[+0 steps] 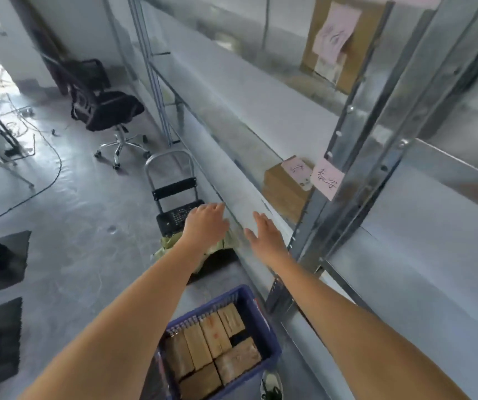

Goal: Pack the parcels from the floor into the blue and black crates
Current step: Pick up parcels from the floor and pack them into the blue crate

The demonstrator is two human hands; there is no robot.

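Two grips: both are released; the left hand [206,223] and the right hand [263,233] stretch forward with straight, spread fingers and hold nothing.
Left hand: it hangs over a crumpled pale-green plastic parcel bag [174,246] on the floor; whether it touches the bag cannot be told.
Right hand: it is raised beside the front edge of the grey metal shelving rack [356,157], apart from any parcel.
Parcel bag: it lies on the grey concrete floor [82,215], just beyond the blue crate and in front of a black folding hand trolley [174,197].
Blue crate: the blue plastic lattice crate [260,321] sits on the floor below the arms, near the rack, with brown cardboard parcels [211,350] packed side by side in it; a dark gap shows among them.
Black crate: not identifiable for sure in this view.
Step in hand: seemingly the reach for the next parcel on the floor.
Next move calls for: lowering both hands to the soft bag, closing round it from two sides since it will sag, then carrying it back to the crate.
Elsewhere: a black office chair [107,108] stands further off.
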